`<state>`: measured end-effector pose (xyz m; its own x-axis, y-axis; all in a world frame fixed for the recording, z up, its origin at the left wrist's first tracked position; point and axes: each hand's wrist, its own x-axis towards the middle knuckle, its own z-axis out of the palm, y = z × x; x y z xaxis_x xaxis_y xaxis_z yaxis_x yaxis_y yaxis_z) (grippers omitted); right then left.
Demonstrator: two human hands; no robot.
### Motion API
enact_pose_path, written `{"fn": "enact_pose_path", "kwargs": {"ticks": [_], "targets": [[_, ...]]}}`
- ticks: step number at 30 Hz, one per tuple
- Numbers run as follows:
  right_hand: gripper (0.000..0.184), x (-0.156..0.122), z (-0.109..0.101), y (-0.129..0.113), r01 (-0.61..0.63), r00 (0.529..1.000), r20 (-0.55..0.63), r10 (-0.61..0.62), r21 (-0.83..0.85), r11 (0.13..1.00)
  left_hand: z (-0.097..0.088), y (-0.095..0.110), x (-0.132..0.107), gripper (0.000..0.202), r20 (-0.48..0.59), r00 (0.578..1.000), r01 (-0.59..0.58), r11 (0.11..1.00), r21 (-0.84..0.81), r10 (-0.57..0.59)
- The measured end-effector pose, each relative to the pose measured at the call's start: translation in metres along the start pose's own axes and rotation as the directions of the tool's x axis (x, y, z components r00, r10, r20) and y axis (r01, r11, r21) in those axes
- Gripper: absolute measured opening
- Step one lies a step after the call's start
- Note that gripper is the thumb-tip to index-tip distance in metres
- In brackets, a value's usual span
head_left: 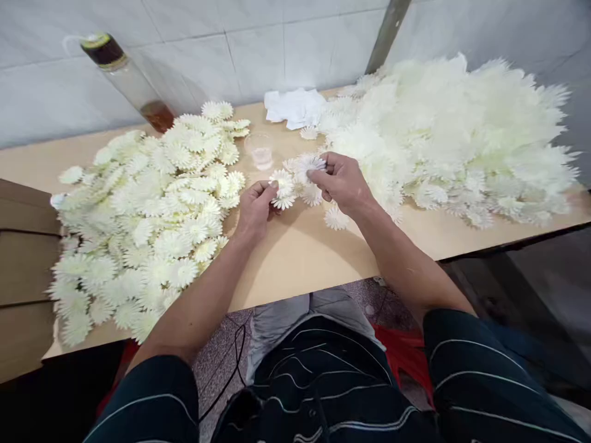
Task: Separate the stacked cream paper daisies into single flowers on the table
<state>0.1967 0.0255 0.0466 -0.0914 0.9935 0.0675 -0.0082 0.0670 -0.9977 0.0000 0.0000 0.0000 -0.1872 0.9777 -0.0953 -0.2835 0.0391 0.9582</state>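
My left hand [255,208] pinches a small white daisy-shaped petal piece [282,186] just above the wooden table [295,252]. My right hand [342,183] is closed on another white petal piece [309,163], held close beside the first. A few loose petal pieces [335,218] lie on the table under and around my right hand. To my left spreads a flat layer of finished-looking white flowers [152,215]. To my right rises a big fluffy heap of white petal pieces [452,129].
A small clear plastic cup [261,151] stands behind my hands. A tall bottle with dark liquid [132,80] leans by the tiled wall. White crumpled cloth [293,106] lies at the back. A brown cardboard box [23,271] sits at the left.
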Motion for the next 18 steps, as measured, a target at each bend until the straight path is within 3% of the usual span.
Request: {"fn": "enact_pose_path", "kwargs": {"ticks": [11, 18], "targets": [[0.027, 0.005, -0.011, 0.004, 0.031, 0.999, -0.035, -0.035, -0.110, 0.993, -0.002, 0.012, 0.001, 0.046, -0.069, 0.992, -0.109, 0.994, -0.024, 0.107], [0.057, 0.002, -0.020, 0.000, 0.051, 0.999, 0.013, -0.049, -0.275, 0.960, -0.005, 0.022, 0.004, 0.050, -0.164, 0.973, -0.174, 0.983, -0.052, 0.164]]}}
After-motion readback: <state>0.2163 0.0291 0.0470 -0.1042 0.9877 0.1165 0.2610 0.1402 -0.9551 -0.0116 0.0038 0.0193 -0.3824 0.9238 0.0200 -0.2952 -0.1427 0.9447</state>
